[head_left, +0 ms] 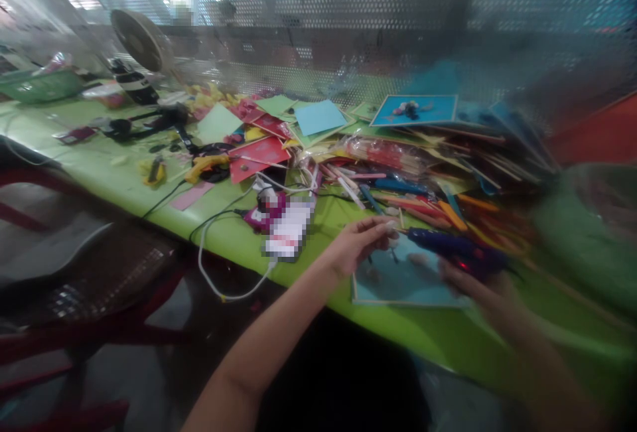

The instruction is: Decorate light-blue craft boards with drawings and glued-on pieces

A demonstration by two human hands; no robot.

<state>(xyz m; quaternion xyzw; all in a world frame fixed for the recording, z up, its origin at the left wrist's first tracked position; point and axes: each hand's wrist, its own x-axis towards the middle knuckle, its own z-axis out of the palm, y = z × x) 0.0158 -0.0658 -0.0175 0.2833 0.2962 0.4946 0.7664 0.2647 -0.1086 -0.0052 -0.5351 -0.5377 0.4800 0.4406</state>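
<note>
My right hand [480, 289] is wrapped round a dark blue hot glue gun [448, 246] with a small red light on its side. The gun's nozzle points left, at the fingertips of my left hand [368, 236]. Those fingers are pinched together on a small whitish piece [393, 229], too blurred to name. Beneath both hands lies a light blue board [413, 289] with a pale edge. A few small brownish and dark shapes sit on it, partly hidden by my hands.
On the green table [308, 276] stand a charging phone [288, 229] and a purple power strip [266, 210]. A yellow glue gun [206, 166] lies farther left. Coloured sticks [413, 200] and cards [318, 117] are piled behind. A fan [137, 40] stands at the back left, a green bag-like shape [587, 233] at right.
</note>
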